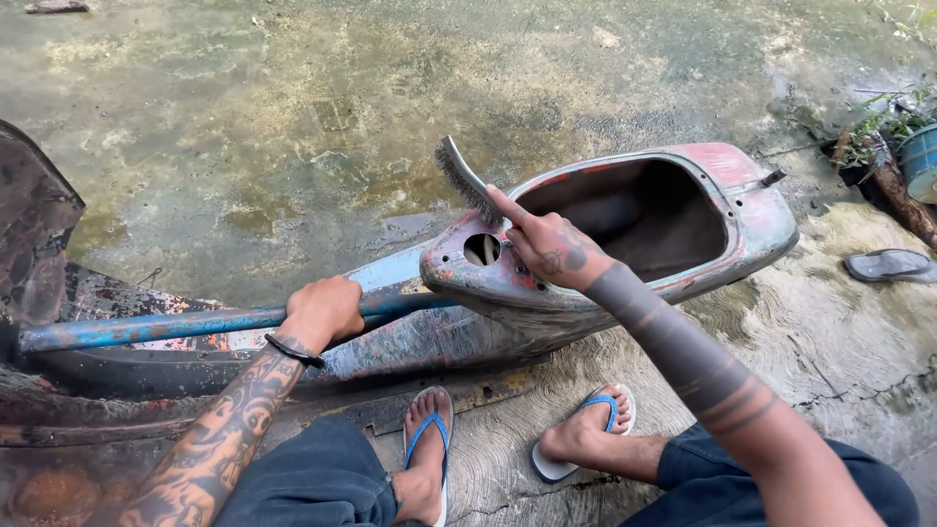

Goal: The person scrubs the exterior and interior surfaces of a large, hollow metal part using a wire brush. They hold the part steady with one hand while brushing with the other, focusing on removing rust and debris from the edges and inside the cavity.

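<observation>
Wire brush on a stripped scooter shell

Right hand point(549, 249) gripped a wire brush point(466, 181) against the scooter body point(625, 263) at centre; left hand point(322, 310) clasped a blue bar point(146, 327). A sandal point(888, 264) lay right; the rusty panel point(34, 224) was cut off left.

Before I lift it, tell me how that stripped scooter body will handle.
The scooter body is probably stiff and heavy: a bare metal shell. Lying on its side with curved flanks, it may rock. Its flaking paint looks rough, so the left hand on the blue bar shouldn't slip.

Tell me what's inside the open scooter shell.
The scooter shell shows only bare, dark, rusty inner walls; nothing visibly lies in it. Its bottom is hidden by the near rim and the right hand.
</observation>
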